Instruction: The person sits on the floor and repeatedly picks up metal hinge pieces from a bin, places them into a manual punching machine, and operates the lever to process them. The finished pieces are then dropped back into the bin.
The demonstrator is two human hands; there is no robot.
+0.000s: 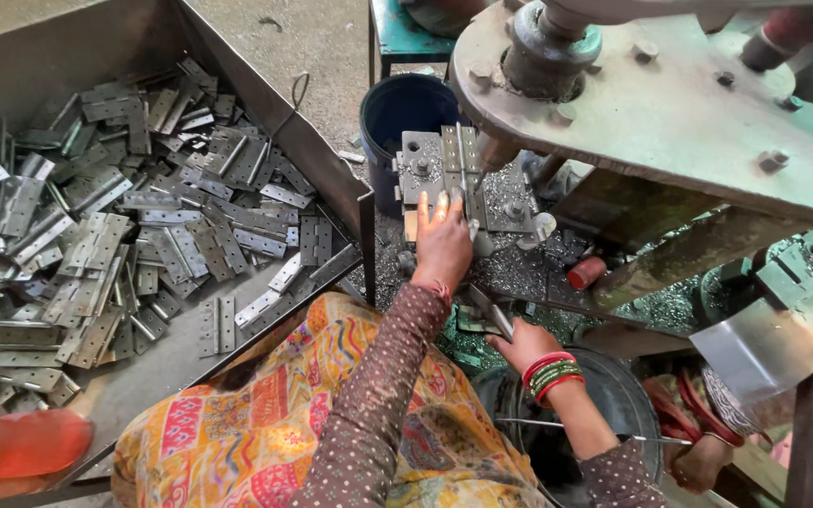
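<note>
Left hand (442, 246) flat, fingers out, pressing hinge (461, 174) on machine block (425, 165) under press. Right hand (519, 341) closed around 1 more hinge (489, 310), near lap. Big tray (326, 179) at left full of hinges, so looks like lots left.

The flat grey metal hinges (143, 235) heaped in the dull sheet-metal tray (58, 47) look matt and lightly scuffed, with a faint sheen where light catches their leaves. The bare left hand (442, 246) presses a grey metal hinge plate (461, 165) on the rough steel jig block (510, 202), which is littered with glittering metal swarf, beneath a worn, pitted steel machine plate (670, 103). The dark blue plastic bucket (405, 113) looks smooth and matt, the patterned cloth (265, 423) soft, and the red and green bangles (553, 372) glossy.
</note>
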